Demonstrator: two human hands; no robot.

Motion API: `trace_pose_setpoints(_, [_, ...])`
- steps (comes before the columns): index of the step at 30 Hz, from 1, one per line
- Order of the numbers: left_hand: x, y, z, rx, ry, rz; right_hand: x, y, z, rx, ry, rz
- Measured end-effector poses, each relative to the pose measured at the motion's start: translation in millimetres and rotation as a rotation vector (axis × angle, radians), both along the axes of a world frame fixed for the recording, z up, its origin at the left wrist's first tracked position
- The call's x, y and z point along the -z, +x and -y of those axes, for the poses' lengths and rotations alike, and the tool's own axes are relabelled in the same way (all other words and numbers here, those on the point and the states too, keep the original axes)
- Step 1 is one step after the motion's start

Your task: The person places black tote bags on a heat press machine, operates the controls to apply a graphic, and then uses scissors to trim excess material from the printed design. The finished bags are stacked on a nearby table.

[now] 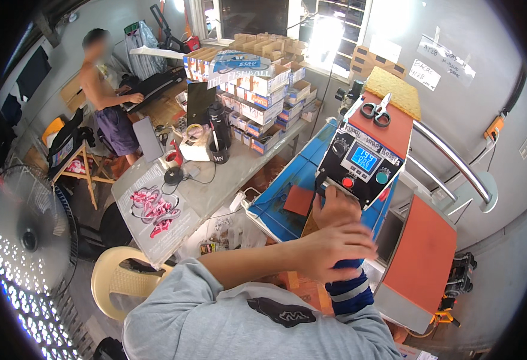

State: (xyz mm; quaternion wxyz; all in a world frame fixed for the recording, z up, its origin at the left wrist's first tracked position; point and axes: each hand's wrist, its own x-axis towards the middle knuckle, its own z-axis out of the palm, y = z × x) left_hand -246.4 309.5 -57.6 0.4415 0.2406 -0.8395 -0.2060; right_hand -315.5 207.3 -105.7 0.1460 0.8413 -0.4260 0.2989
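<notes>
My right hand grips the black handle at the front of a heat press, just below its control panel with a lit blue display, red button and green knob. My left hand crosses over my right forearm, fingers apart and slightly blurred, beside a dark blue wrist wrap; whether it touches the arm I cannot tell. Scissors lie on an orange pad atop the press, near a yellow pad. Beneath the press sits a blue tray with an orange square in it.
A table at left carries stacked boxes, bottles, tape and prints. An orange platen and curved rail are at right. A fan and plastic chair stand lower left. Another person works at upper left.
</notes>
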Motion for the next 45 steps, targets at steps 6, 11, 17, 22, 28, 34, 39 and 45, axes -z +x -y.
trace_pose_setpoints(6, [72.5,-29.0,15.0,-0.491,-0.361,0.194,13.7,0.8,4.8,-0.097,-0.166,0.048])
trace_pose_setpoints(11, [70.1,-28.7,13.0,-0.469,-0.336,0.181,17.6,-1.6,10.8,-0.141,-0.183,0.081])
trace_pose_setpoints(17, [69.8,-34.4,11.0,-0.493,-0.341,0.165,18.8,-3.5,11.1,-0.145,-0.124,0.048])
trace_pose_setpoints(22, [68.7,-31.3,5.6,-0.502,-0.328,0.196,19.4,0.7,6.8,-0.124,-0.131,0.069])
trace_pose_setpoints(28, [67.5,-34.7,3.3,-0.510,-0.324,0.185,16.7,-2.1,5.2,-0.116,-0.129,0.046])
trace_pose_setpoints(34, [68.2,-33.9,-0.9,-0.520,-0.323,0.175,15.5,-1.5,2.4,-0.164,-0.137,0.085])
trace_pose_setpoints(39, [64.6,-35.8,1.8,-0.493,-0.255,0.168,25.9,1.3,12.8,-0.159,-0.057,0.109])
trace_pose_setpoints(45, [66.0,-37.6,8.5,-0.538,-0.324,0.201,54.4,49.5,41.5,-0.177,0.083,0.151])
